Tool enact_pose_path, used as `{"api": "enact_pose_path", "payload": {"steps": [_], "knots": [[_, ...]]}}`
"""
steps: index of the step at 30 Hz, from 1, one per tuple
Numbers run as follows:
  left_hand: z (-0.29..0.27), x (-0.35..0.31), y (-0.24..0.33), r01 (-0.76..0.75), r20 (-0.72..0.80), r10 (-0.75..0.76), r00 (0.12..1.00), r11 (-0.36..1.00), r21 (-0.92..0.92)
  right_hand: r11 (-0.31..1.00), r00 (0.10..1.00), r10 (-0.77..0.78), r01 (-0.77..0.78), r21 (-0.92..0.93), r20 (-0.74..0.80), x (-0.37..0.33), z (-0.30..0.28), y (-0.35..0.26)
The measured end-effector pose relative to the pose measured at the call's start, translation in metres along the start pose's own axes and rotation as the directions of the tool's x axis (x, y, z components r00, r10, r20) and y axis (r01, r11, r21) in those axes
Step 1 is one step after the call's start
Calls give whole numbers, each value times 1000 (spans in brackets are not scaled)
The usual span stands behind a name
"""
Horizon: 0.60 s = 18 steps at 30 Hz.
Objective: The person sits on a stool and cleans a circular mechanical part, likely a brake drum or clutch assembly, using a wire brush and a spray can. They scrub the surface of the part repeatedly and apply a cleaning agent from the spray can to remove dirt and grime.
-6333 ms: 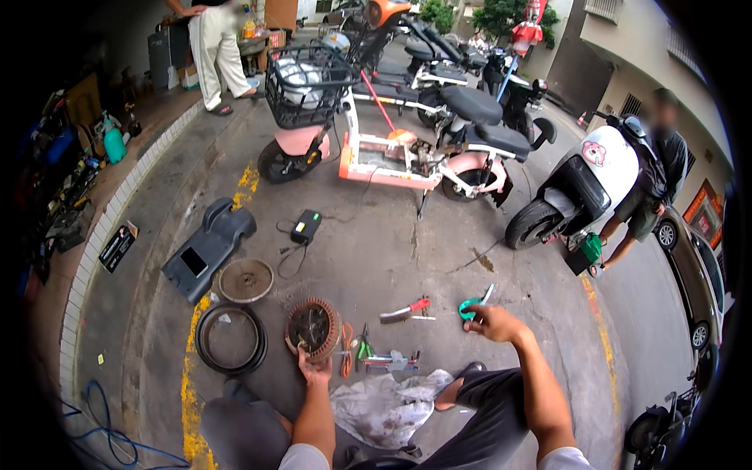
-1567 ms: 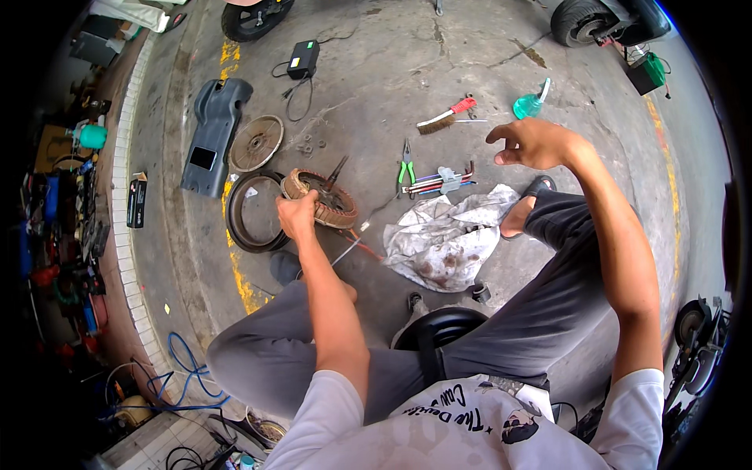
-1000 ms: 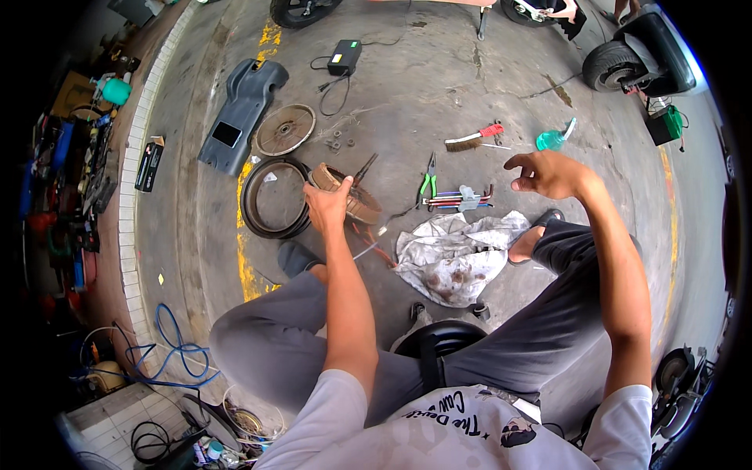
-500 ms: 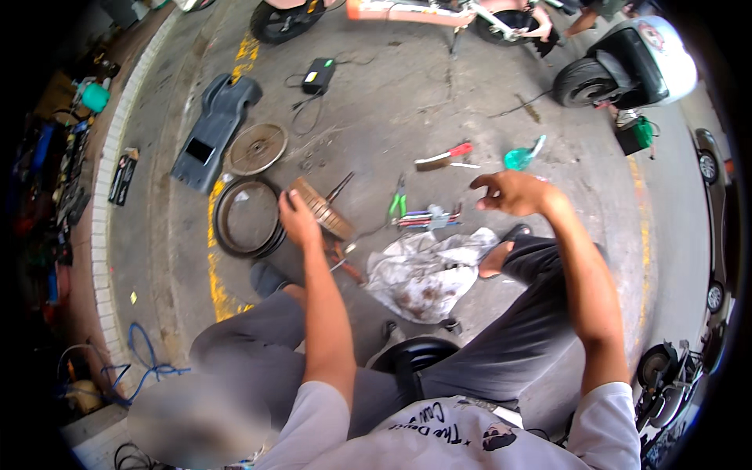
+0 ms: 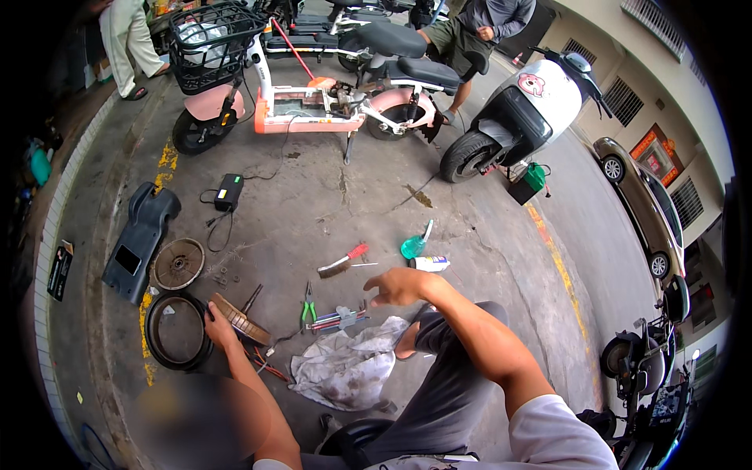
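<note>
My left hand (image 5: pixel 220 329) is closed on the edge of a motor stator (image 5: pixel 241 319), a round core with a copper-coloured rim, tilted on the ground with its axle pointing up. Against its left side lies a black wheel ring (image 5: pixel 151 351). My right hand (image 5: pixel 398 287) hovers above the hex key set (image 5: pixel 343 318), fingers apart, and nothing shows in it. Green-handled pliers (image 5: pixel 307 311) lie between my hands. A stained white rag (image 5: pixel 345 368) is spread below them. Beyond my right hand lies a spray can (image 5: pixel 430 264).
A red-handled brush (image 5: pixel 335 266) and a teal container (image 5: pixel 412 247) lie farther out. At left are a round metal cover (image 5: pixel 178 264), a grey plastic panel (image 5: pixel 135 243) and a charger (image 5: pixel 228 193). A pink scooter (image 5: pixel 309 117), a white scooter (image 5: pixel 513 117) and another person (image 5: pixel 479 35) are beyond.
My view has tilted upward and turned right, so the ground items sit lower and farther left. The spray can now shows beyond my right hand. My left hand stays on the stator.
</note>
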<state>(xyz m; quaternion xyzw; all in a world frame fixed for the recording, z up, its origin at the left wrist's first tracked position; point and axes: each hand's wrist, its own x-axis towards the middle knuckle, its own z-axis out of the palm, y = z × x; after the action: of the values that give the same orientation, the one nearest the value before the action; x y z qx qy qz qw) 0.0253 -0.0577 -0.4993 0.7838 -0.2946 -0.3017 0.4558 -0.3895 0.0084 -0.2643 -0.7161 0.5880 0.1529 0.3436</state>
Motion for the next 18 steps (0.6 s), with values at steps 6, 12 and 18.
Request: {"api": "enact_pose_path", "payload": {"steps": [6, 12, 18], "knots": [[2, 38, -26, 25, 53, -13, 999, 974, -223, 999, 999, -45, 45, 17, -2, 3, -7, -13], [4, 42, -33, 19, -31, -29, 999, 961, -274, 991, 991, -133, 132, -36, -12, 8, -3, -7], [12, 51, -55, 64, -32, -80, 996, 938, -341, 989, 990, -138, 138, -50, 2, 8, -9, -17]]}}
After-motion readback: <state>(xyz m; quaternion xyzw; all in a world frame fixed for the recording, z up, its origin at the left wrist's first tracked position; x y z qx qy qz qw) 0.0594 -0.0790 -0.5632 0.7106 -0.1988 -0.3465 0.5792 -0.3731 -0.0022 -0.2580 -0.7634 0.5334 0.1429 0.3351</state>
